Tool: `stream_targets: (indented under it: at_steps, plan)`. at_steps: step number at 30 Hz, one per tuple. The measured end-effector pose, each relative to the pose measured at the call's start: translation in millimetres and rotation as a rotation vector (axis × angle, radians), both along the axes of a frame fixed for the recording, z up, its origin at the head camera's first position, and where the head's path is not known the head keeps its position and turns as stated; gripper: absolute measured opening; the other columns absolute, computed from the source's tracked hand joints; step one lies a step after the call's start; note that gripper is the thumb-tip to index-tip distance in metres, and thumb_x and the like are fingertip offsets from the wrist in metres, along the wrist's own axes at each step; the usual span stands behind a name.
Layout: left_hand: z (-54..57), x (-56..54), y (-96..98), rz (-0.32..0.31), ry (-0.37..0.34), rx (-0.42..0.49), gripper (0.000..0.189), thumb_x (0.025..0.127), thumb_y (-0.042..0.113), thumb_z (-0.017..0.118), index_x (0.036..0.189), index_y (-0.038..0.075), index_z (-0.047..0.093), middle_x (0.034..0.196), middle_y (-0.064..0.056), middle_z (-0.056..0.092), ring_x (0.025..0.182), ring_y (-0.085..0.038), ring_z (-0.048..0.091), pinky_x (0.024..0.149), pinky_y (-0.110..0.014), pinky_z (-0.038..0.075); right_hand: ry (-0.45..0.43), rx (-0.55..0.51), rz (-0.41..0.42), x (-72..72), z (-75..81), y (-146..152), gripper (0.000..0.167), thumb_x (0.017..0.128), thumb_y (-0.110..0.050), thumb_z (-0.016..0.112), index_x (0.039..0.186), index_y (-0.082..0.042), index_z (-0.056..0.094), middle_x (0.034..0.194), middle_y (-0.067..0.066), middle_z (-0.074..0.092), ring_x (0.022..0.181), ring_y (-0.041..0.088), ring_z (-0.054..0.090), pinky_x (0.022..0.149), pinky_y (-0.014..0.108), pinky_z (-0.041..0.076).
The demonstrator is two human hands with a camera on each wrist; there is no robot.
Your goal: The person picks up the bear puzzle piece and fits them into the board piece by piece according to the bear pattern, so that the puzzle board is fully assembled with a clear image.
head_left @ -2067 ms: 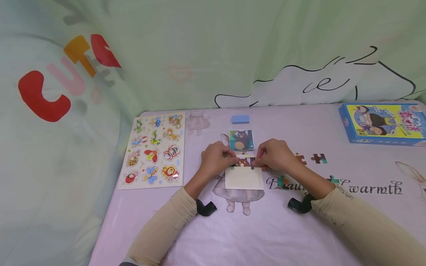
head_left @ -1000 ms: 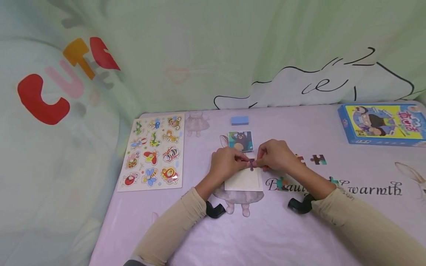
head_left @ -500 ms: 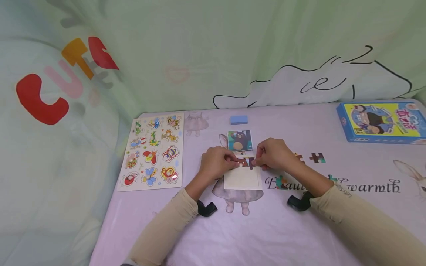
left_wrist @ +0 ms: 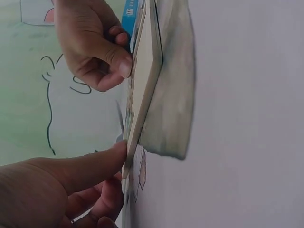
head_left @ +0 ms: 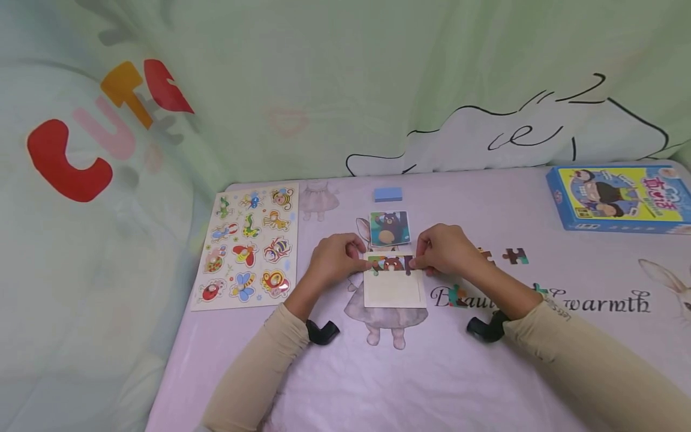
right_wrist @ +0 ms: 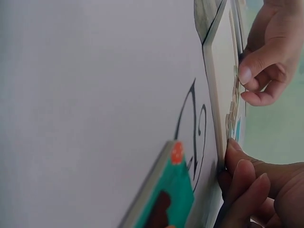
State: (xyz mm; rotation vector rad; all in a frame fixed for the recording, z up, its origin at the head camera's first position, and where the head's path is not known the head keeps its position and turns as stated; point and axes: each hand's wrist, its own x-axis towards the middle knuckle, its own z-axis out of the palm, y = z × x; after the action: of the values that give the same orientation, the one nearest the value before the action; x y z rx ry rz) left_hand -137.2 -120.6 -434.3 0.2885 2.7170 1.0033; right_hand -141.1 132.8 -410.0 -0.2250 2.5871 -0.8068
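Note:
A small cream puzzle tray (head_left: 394,291) lies in front of me, its top row filled by puzzle pieces (head_left: 390,264) showing a brown bear's head. My left hand (head_left: 336,259) holds the tray's upper left edge, thumb on top and fingers curled beside it. At the opposite upper corner, my right hand (head_left: 445,251) grips the edge, its thumb by the dark right-hand piece. Just behind the tray is a square bear picture card (head_left: 390,228). Loose pieces lie right of the tray: a brown and teal piece (head_left: 515,256), a teal and orange piece (head_left: 457,296), and others partly hidden by my right arm.
On the left is an insect peg puzzle board (head_left: 245,246). A blue block (head_left: 388,194) sits behind the card. A blue and yellow box (head_left: 621,198) stands at the back right, near the green curtain (head_left: 302,90).
My left hand moved right across the top row to the dark piece, then back left to the tray's left edge, uncovering the bear's face. The right hand stayed nearly in place.

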Motion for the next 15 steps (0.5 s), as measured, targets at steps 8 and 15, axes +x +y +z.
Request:
stream_targets:
  at_steps: [8, 15]
  plan:
    - [0.8, -0.3, 0.1, -0.014, -0.023, -0.012, 0.025, 0.082, 0.031, 0.084, 0.104, 0.023, 0.074, 0.072, 0.010, 0.064, 0.065, -0.008, 0.054, 0.072, -0.031, 0.039, -0.016, -0.033, 0.002, 1.3, -1.3, 5.9, 0.019, 0.088, -0.027, 0.080, 0.083, -0.011, 0.070, 0.060, 0.000, 0.061, 0.056, 0.015, 0.058, 0.063, 0.032, 0.040]
    - [2.9, 0.8, 0.9, -0.023, -0.024, -0.010, 0.023, 0.084, 0.029, 0.083, 0.105, 0.024, 0.076, 0.071, 0.010, 0.064, 0.065, -0.008, 0.054, 0.074, -0.033, 0.039, -0.015, -0.071, -0.010, 0.1, 11.3, 17.5, 0.016, 0.089, -0.026, 0.079, 0.091, -0.010, 0.074, 0.064, 0.001, 0.066, 0.060, 0.016, 0.061, 0.062, 0.031, 0.041]
